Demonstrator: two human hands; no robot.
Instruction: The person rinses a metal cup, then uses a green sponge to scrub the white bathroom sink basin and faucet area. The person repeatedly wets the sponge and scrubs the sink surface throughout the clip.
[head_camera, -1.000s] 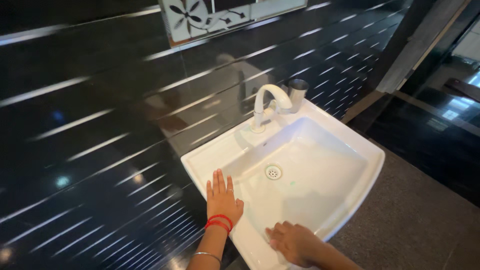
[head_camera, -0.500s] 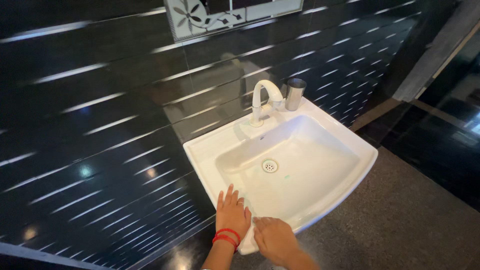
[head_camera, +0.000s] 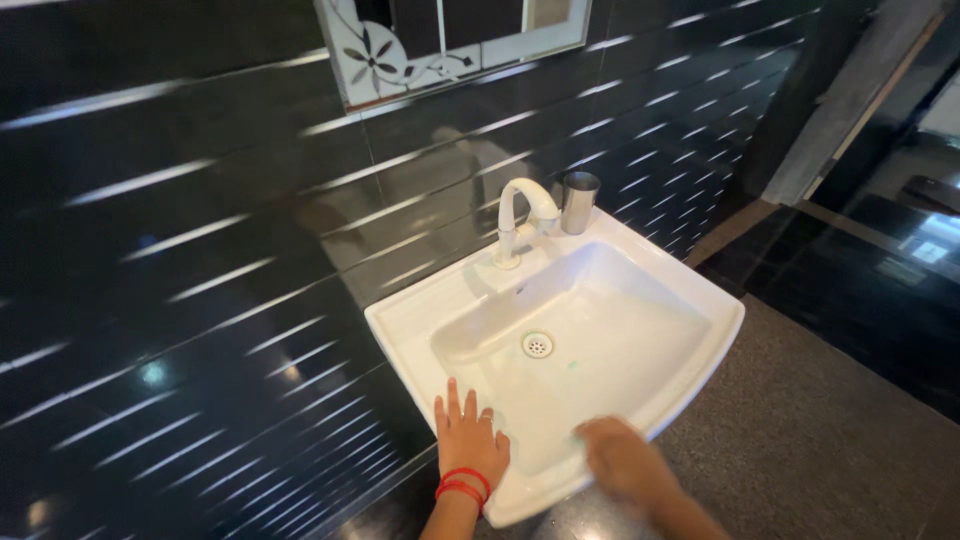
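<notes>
— Since half a second back, has anything shifted?

— Yes: the right hand (head_camera: 622, 462) has slid outward along the near rim of the white washbasin (head_camera: 712, 318), away from the left hand (head_camera: 470, 438), which has hardly moved. A gap now lies between them where they were nearly touching.

— How do the hands sit?

— Left one lies flat, palm down, fingers spread, on the near-left corner of the rim, gripping nothing. Right one is blurred; it seems to rest on the front edge, but I cannot tell whether it is flat or curled.

— And the basin relative to them?

— It stretches ahead of both hands, its long side running from near-left to far-right. Its drain (head_camera: 537, 345) sits just beyond the left fingertips, so the left hand is nearer to it. Farther off, the tap (head_camera: 521, 212) and metal cup (head_camera: 579, 201) stand at the back edge.
</notes>
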